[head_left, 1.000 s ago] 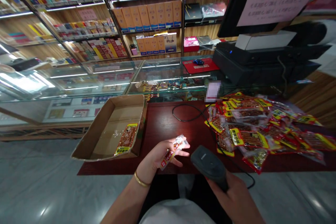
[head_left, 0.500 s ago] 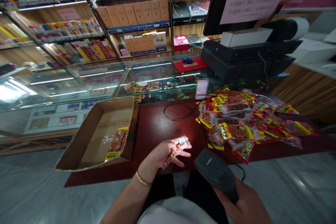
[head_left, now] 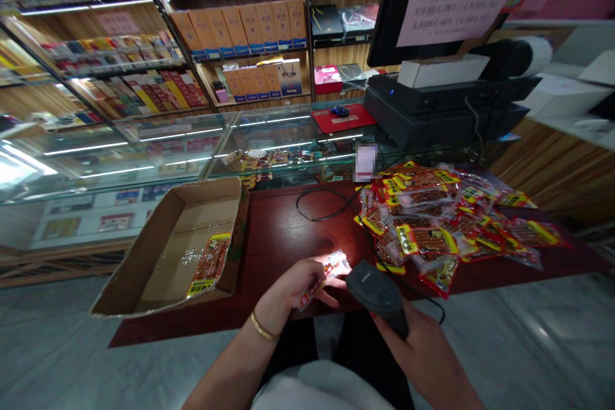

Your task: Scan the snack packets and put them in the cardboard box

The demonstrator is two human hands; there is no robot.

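Observation:
Between the thumb and fingers of my left hand (head_left: 307,282) is a small clear snack packet (head_left: 336,264) with red and white print, a bright patch of light on its upper end. My right hand (head_left: 418,343) grips a black barcode scanner (head_left: 377,291) by its handle, its head close to the packet's right side. A cardboard box (head_left: 158,259) at left holds a yellow-and-red snack packet (head_left: 210,264). To the right lies a heap of similar snack packets (head_left: 427,240) with brown sticks showing through clear plastic.
A dark red tabletop (head_left: 278,237) carries the box and the heap. A black cable (head_left: 321,218) loops across it. Behind stands a glass display counter (head_left: 192,141) with a mouse (head_left: 340,111) on a red mat, beside a monitor (head_left: 446,0) over black equipment.
My right hand has brought the scanner left and up, closer to the packet. The light on the packet looks brighter. My left hand still holds it in nearly the same place.

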